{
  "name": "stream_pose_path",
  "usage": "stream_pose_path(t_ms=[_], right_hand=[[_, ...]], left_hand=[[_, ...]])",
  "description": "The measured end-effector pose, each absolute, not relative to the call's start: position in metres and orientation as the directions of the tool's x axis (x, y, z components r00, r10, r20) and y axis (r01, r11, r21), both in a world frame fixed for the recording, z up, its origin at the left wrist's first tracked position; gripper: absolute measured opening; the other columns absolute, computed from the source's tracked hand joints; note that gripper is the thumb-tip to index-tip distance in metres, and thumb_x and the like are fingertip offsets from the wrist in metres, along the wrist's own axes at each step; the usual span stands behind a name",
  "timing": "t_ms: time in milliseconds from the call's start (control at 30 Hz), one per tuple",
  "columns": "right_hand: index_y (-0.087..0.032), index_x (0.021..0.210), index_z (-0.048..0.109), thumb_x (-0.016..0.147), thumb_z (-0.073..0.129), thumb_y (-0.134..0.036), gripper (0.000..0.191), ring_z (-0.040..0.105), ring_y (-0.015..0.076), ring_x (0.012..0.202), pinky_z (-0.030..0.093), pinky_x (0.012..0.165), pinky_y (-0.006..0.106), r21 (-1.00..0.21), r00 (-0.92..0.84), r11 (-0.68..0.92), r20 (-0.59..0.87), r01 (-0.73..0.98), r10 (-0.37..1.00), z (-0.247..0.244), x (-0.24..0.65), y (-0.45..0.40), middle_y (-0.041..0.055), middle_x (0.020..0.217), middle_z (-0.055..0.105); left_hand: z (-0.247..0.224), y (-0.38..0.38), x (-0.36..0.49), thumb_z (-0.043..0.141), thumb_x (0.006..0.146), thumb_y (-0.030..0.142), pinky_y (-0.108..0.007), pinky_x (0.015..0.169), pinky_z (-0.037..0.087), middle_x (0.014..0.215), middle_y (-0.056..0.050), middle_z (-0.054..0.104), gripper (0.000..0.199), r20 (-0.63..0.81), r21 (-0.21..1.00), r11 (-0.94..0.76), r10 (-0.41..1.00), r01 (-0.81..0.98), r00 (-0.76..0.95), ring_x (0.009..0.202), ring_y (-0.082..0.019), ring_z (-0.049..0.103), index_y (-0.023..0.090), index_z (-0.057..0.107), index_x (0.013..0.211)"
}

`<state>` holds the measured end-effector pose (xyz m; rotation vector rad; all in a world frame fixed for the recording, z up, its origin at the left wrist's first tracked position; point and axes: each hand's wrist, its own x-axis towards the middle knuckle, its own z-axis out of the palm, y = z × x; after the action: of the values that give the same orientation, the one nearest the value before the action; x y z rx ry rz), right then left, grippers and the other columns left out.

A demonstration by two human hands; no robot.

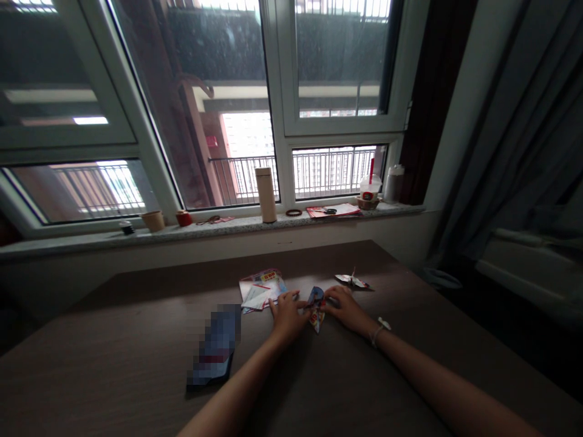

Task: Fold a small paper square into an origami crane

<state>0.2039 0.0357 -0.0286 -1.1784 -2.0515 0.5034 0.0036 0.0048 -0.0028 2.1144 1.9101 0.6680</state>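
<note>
A small folded piece of printed paper [316, 303], blue at the top and yellow-red at its pointed lower end, is held between my two hands just above the table. My left hand [288, 315] grips its left side with the fingertips. On the right side, the fingers of my right hand [345, 306] pinch it. Beyond my right hand lies a folded paper crane [353, 280]. Several printed paper sheets [262, 290] are stacked behind my left hand.
A phone-like object [216, 349], partly pixelated, lies left of my left forearm on the brown table [136, 340]. The windowsill [228, 228] beyond holds a tall bottle [266, 195], cups, papers with scissors, a drink cup [369, 188] and a grey bottle [393, 184].
</note>
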Motion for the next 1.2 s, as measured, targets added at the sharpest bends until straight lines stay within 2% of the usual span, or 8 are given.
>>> stream_pose_path(t_ms=[200,667,967,1200], right_hand=[[-0.023,0.097,0.070,0.082,0.069,-0.041,0.023,0.053,0.0231,0.107,0.040,0.097,0.036,-0.593,-0.338,0.504,0.375,0.629,0.863,-0.028,0.202,0.035,0.0057,0.105,0.064],[-0.024,0.093,0.069,0.081,0.070,-0.036,0.017,0.050,0.0259,0.108,0.036,0.098,0.041,-0.502,-0.307,0.470,0.375,0.726,0.875,-0.016,0.194,0.023,0.0049,0.106,0.063],[-0.021,0.088,0.069,0.081,0.068,-0.033,0.013,0.051,0.0257,0.106,0.036,0.096,0.039,-0.529,-0.250,0.411,0.350,0.742,0.903,-0.013,0.193,0.026,0.0052,0.103,0.065],[-0.021,0.088,0.071,0.081,0.069,-0.037,0.017,0.053,0.0247,0.104,0.038,0.095,0.038,-0.580,-0.244,0.409,0.343,0.705,0.907,-0.016,0.197,0.029,0.0050,0.101,0.065]], left_hand=[[-0.006,0.006,0.002,0.061,0.082,0.042,-0.065,0.116,0.008,0.139,-0.003,0.055,0.028,0.180,0.439,-0.142,0.981,0.887,0.068,0.133,-0.031,0.041,0.034,0.074,0.105],[-0.005,0.004,0.003,0.062,0.083,0.039,-0.064,0.115,0.008,0.138,-0.004,0.055,0.028,0.197,0.428,-0.143,0.978,0.892,0.063,0.132,-0.030,0.042,0.033,0.072,0.108],[0.000,-0.001,0.005,0.066,0.076,0.054,-0.066,0.115,0.007,0.138,-0.006,0.054,0.043,0.175,0.424,-0.159,0.980,0.892,0.092,0.133,-0.032,0.040,0.032,0.069,0.113],[0.002,-0.001,0.005,0.069,0.073,0.053,-0.066,0.115,0.007,0.139,-0.006,0.054,0.046,0.160,0.435,-0.145,0.984,0.889,0.081,0.134,-0.032,0.039,0.032,0.068,0.114]])
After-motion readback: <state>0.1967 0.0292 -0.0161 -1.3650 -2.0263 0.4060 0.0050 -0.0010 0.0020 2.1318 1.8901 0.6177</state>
